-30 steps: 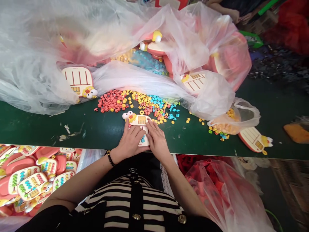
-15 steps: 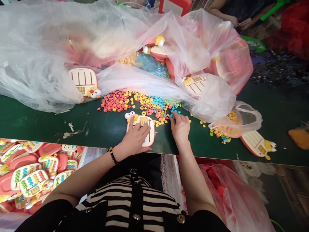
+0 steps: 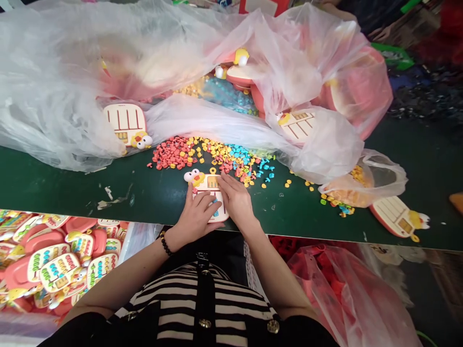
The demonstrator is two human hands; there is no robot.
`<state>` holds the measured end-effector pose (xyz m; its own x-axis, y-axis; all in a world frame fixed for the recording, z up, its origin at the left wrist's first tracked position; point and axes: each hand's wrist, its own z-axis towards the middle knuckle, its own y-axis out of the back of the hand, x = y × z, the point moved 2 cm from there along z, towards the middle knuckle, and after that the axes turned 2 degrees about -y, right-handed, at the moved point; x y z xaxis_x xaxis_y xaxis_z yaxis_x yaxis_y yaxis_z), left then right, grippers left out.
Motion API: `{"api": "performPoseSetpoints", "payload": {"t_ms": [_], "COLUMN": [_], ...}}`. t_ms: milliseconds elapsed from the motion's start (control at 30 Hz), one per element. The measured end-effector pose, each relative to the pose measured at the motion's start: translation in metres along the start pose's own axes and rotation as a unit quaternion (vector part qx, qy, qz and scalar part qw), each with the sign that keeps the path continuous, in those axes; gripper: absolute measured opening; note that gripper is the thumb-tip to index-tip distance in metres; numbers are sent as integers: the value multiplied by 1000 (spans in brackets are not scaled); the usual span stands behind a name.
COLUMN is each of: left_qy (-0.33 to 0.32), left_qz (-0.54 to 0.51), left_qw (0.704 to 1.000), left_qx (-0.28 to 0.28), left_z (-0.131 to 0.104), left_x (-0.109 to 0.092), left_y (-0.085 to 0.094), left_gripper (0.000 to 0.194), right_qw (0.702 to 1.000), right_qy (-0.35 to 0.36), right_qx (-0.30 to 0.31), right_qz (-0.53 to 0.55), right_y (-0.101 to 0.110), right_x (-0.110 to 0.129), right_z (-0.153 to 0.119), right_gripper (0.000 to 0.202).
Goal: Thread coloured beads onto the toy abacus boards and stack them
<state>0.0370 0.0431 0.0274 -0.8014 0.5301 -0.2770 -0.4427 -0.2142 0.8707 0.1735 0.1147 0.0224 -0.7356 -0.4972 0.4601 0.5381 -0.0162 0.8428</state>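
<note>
A cream and pink toy board (image 3: 208, 185) with a googly-eyed duck head lies flat at the green table's near edge. My left hand (image 3: 196, 213) rests over its left side, fingers bent across the face and thumb at the bottom edge. Blue pieces (image 3: 216, 208) show in the board beside those fingers. At the board's right side is my right hand (image 3: 238, 202), its fingers together over the upper right slot; whatever is under the fingertips is hidden. Just beyond lie loose small pieces, red (image 3: 172, 153), yellow (image 3: 213, 147) and blue (image 3: 265, 168).
Clear plastic sheeting (image 3: 217, 115) covers more toys along the back. Slotted boards lie at left (image 3: 125, 120), back right (image 3: 298, 126) and far right (image 3: 390, 214). A small bag of pieces (image 3: 349, 188) sits at right. Filled boards (image 3: 60, 272) are heaped below left.
My right hand has moved left from the loose blue pieces to the right side of the toy board. My left hand stays on the board, which has shifted slightly left.
</note>
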Motion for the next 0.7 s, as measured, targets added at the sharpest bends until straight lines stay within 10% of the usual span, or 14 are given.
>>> {"api": "performPoseSetpoints", "payload": {"t_ms": [333,533,700], "left_qy": [3,-7,-1], "left_qz": [-16,8,0], "left_qw": [999,999,999], "left_qx": [-31,32,37], "left_z": [1,5,7], "left_x": [3,4,6], "left_y": [2,4,5], "left_gripper": [52,67,59], "right_qw": [994,980,973], "right_qy": [36,-155,-206], "right_qx": [81,-118,-102], "right_qz": [58,46,-11], "right_y": [15,43,51], "right_x": [21,-40,-74], "right_z": [-36,-23,-7], "right_gripper": [52,29,21]}}
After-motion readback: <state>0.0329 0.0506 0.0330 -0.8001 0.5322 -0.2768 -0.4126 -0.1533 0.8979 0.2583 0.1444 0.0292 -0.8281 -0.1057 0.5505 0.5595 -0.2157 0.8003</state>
